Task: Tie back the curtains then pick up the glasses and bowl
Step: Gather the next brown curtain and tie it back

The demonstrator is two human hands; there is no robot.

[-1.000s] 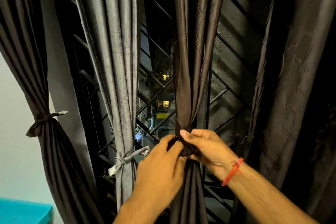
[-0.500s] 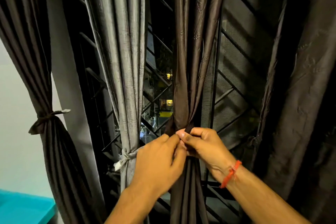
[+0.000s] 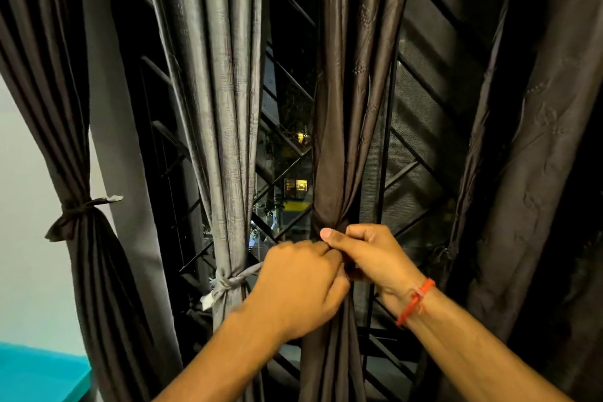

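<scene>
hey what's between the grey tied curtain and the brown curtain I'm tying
In the head view, only the black window grille shows between the grey curtain and the brown curtain.

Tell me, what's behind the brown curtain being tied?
Behind the brown curtain is a dark window grille, with lit buildings outside. Both hands cover the knot.

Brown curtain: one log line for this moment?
step: tying brown curtain | left hand: pinching tie | right hand: pinching tie | glasses, bowl: unseen

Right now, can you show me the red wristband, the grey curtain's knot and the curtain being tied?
red wristband (image 3: 415,301), head view, on the band at the wrist.
grey curtain's knot (image 3: 223,283), head view, on the knot.
brown curtain (image 3: 346,127), head view, on its gathered folds.
</scene>
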